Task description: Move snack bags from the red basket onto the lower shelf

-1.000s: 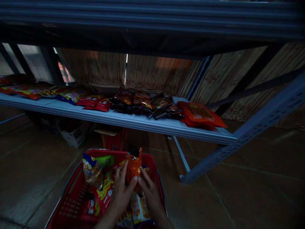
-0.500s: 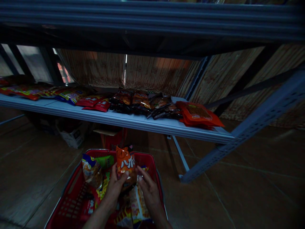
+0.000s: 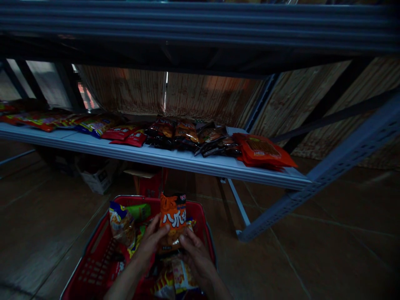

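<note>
An orange and black snack bag point(image 3: 173, 218) is held upright over the red shopping basket point(image 3: 90, 254), its printed front towards me. My left hand point(image 3: 153, 237) grips its left edge, thumb on the front. On the other side my right hand point(image 3: 193, 248) closes on the lower right edge, thumb also on the front. Several snack packets lie in the basket below: a clear and blue bag point(image 3: 121, 225) leans at the left, beside a green packet point(image 3: 139, 211), and a clear-fronted packet point(image 3: 183, 275) lies under my right hand.
Beyond the basket runs a blue metal shelf point(image 3: 193, 166) with a row of snack bags, including red packets point(image 3: 129, 135), dark bags point(image 3: 186, 133) and orange packets point(image 3: 262, 150). A slotted upright point(image 3: 328, 171) stands at its right end. Cardboard boxes point(image 3: 96, 175) sit underneath.
The orange and black bag has moved slightly right and turned its front more squarely towards me. My right hand, beside the bag with fingers apart before, has closed on its edge.
</note>
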Action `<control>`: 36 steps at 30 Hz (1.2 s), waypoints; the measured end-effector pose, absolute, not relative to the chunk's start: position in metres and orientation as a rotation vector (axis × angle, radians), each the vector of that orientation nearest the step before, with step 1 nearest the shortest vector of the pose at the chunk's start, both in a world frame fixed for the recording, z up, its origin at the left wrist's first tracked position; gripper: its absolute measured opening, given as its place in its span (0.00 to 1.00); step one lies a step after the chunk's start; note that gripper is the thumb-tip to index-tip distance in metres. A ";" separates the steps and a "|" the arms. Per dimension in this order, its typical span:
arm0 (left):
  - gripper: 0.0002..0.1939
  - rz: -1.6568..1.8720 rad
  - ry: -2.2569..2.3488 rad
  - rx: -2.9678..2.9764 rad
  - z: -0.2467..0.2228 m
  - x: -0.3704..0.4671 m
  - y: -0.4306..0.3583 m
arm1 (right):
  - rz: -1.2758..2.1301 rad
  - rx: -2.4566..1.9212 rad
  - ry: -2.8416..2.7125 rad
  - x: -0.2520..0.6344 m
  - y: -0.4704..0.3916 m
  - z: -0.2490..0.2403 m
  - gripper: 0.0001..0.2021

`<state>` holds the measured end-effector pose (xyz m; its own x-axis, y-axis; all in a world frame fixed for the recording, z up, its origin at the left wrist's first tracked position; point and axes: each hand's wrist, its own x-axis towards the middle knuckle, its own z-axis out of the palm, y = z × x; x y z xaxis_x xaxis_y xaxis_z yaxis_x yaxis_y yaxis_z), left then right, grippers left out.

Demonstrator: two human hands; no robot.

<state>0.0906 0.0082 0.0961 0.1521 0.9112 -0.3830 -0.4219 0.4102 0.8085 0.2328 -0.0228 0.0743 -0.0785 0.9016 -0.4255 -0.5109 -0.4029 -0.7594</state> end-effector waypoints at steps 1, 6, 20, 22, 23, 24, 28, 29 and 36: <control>0.24 1.068 1.001 0.627 0.100 0.089 0.010 | 1.699 -1.109 -0.518 0.233 -0.022 0.073 0.22; 0.23 1.203 0.953 0.647 0.117 0.082 0.027 | 1.697 -1.098 -0.598 0.230 -0.020 0.068 0.23; 0.07 1.148 1.224 0.636 0.123 0.065 0.047 | 1.659 -1.019 -0.701 0.234 -0.019 0.060 0.26; 0.08 1.152 1.243 0.640 0.126 0.063 0.047 | 1.673 -1.029 -0.630 0.232 -0.019 0.060 0.26; 0.08 1.160 1.243 0.644 0.127 0.063 0.048 | 1.690 -1.029 -0.580 0.232 -0.020 0.061 0.27; 0.08 1.166 1.237 0.649 0.128 0.063 0.048 | 1.713 -1.021 -0.525 0.231 -0.021 0.062 0.27; 0.11 1.136 1.241 0.692 0.132 0.066 0.050 | 1.794 -0.938 -0.400 0.229 -0.026 0.069 0.30; 0.12 1.119 1.258 0.703 0.133 0.066 0.051 | 1.799 -0.929 -0.406 0.228 -0.027 0.070 0.30; 0.07 1.111 1.274 0.793 0.135 0.062 0.059 | 1.796 -0.931 -0.483 0.224 -0.025 0.071 0.27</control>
<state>0.0616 0.0593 0.1353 -0.0588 0.9436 -0.3258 -0.1950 0.3092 0.9308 0.2245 -0.0254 0.0707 -0.1892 0.9087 -0.3722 -0.5993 -0.4071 -0.6892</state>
